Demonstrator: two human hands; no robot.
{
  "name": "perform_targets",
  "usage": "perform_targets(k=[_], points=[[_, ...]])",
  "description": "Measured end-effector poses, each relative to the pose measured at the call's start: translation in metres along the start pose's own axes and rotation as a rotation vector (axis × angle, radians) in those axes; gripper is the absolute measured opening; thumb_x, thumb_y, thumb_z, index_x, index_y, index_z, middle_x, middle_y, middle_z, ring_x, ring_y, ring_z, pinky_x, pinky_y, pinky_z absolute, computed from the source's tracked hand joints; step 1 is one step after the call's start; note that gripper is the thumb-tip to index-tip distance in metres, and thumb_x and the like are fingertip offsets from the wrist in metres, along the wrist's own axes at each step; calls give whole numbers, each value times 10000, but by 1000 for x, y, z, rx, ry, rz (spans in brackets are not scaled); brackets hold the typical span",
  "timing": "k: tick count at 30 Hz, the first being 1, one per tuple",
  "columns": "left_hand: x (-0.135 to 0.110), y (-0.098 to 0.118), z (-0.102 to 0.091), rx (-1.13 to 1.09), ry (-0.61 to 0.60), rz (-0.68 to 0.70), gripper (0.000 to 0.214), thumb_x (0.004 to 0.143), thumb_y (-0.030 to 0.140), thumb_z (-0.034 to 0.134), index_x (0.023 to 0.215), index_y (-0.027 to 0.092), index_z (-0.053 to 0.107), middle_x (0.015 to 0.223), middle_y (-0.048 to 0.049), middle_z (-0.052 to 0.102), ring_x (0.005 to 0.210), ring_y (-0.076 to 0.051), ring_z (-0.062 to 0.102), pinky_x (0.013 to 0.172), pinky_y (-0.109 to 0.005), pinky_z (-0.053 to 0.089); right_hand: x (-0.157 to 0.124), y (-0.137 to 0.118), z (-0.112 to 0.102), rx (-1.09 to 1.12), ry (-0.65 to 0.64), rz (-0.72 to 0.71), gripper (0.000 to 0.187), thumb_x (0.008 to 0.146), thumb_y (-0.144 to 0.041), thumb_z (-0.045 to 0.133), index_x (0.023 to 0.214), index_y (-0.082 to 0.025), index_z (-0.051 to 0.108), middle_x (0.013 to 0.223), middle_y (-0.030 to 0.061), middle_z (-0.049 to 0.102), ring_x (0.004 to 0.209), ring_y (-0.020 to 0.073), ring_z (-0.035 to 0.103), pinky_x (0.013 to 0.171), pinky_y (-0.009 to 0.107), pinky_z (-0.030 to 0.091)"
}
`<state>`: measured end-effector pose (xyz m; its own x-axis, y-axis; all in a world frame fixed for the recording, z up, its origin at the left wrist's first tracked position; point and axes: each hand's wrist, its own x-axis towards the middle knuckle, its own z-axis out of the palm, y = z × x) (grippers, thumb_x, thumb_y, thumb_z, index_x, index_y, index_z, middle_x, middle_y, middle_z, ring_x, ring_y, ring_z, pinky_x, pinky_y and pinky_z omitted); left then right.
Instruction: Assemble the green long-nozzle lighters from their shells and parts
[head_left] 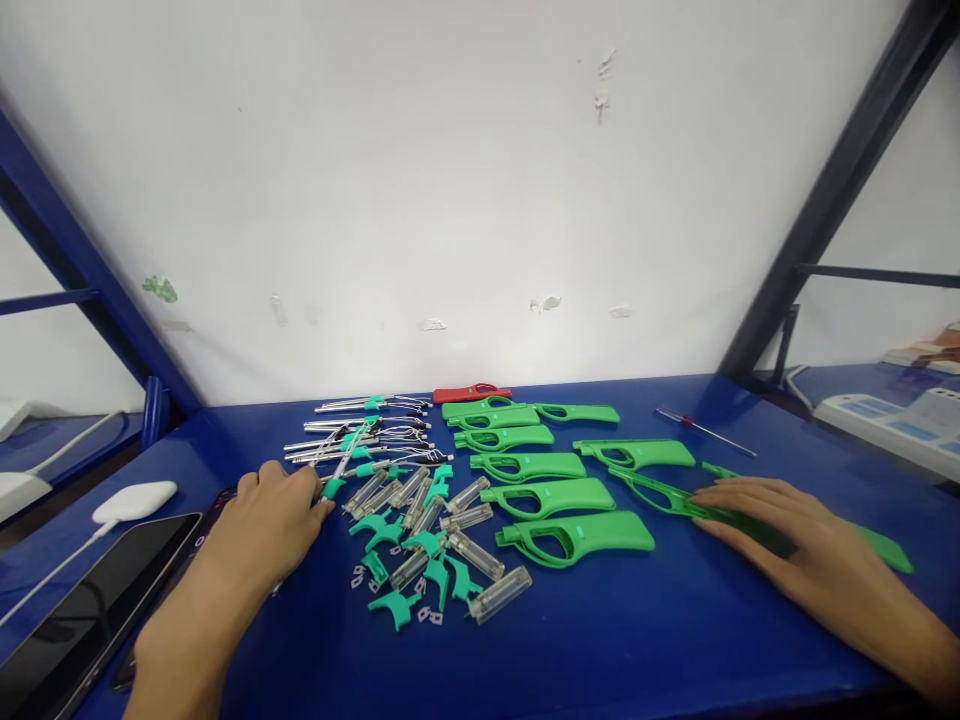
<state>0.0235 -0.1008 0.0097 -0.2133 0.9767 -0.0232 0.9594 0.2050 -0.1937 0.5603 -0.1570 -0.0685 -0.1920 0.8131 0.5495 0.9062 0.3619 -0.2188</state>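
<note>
My left hand (274,515) is closed on a thin metal lighter tube with a green ignition piece (334,487) and wires showing past the fingertips. The far end of the tube pokes out below the hand. Beyond it lies a stack of similar metal tubes (322,427) with wires. At the right, my right hand (780,530) has its thumb and fingers around an open green lighter handle shell (652,490), partly hidden by the palm. Another green shell piece (885,548) shows past that hand.
Several green handle shells (585,535) lie in a column mid-table, a red one (469,394) at the back. Clear fuel tanks (501,594) and green triggers (395,607) are heaped nearer. Phones (97,590) lie left, a screwdriver (705,430) back right.
</note>
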Motion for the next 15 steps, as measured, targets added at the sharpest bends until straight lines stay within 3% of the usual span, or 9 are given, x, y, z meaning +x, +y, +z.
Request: perform_targets(k=[4,7,11,15], points=[[3,-2,1,-8,3,5,283,1107,426,628,1132,162,727,1190,-85,727,1160,-261,697,989,-463,583,0,1,1,13,2,17,436,1007,-683,639,1074,-324,877,1130,69,869,1104,347,809,976,517,658],[5,-3,1,-46,31,30,268,1132,371,562,1111,158,722,1122,-84,759,1071,-249,734,962,-444,581,-1,1,2,16,14,40,467,991,-720,636,1075,-326,872,1135,63,868,1078,340,818,963,494,660],[2,-4,0,-120,109,54,368,1128,266,362,1083,176,716,1070,-170,793,1038,-372,768,823,-456,541,-3,-1,0,13,91,91,501,973,-770,613,1097,-346,850,1146,36,860,1017,329,834,905,470,669],[-6,-1,-9,-210,229,53,428,1104,299,258,1138,185,669,1113,-220,784,1031,-436,749,765,-474,489,-3,-8,-7,11,205,144,457,981,-706,649,1117,-307,826,1122,48,855,946,298,837,868,411,665]])
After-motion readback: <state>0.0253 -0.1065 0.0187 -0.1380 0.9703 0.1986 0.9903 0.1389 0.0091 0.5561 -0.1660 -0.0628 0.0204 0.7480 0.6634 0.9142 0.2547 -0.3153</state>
